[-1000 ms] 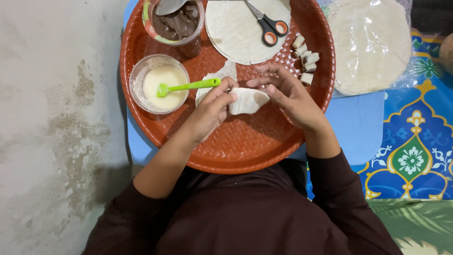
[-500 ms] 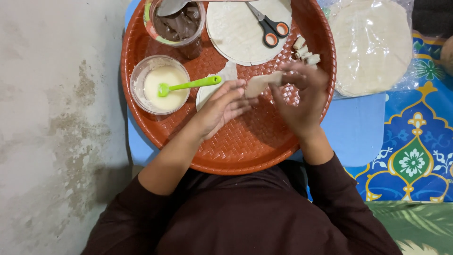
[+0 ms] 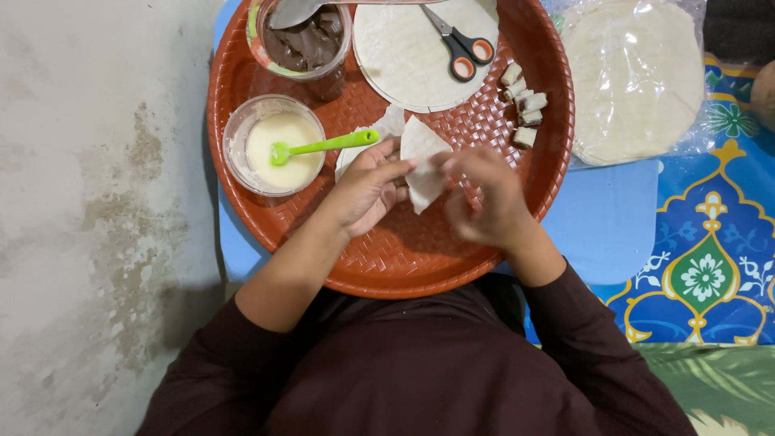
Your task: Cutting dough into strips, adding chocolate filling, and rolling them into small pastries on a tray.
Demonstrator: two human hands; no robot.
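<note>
Over a round orange woven tray (image 3: pixel 476 266), both my hands hold one white wrapper piece (image 3: pixel 421 157), folded into a pointed shape. My left hand (image 3: pixel 367 187) pinches its left edge with the fingertips. My right hand (image 3: pixel 484 195) grips its right side, fingers curled. A second wrapper piece (image 3: pixel 379 131) lies flat on the tray just behind my left hand. A clear bowl of pale yellow paste (image 3: pixel 274 145) with a green spatula (image 3: pixel 323 146) stands left of my hands.
A tub of dark brown filling (image 3: pixel 303 42) with a spoon stands at the tray's back. Scissors (image 3: pixel 458 42) lie on a round white wrapper sheet (image 3: pixel 404 56). Several small rolled pieces (image 3: pixel 523 105) sit at the right. A bagged stack of wrappers (image 3: pixel 634 77) lies right of the tray.
The folded wrapper was lifted toward the right, then brought back down to the middle between both hands, which have closed in on it again.
</note>
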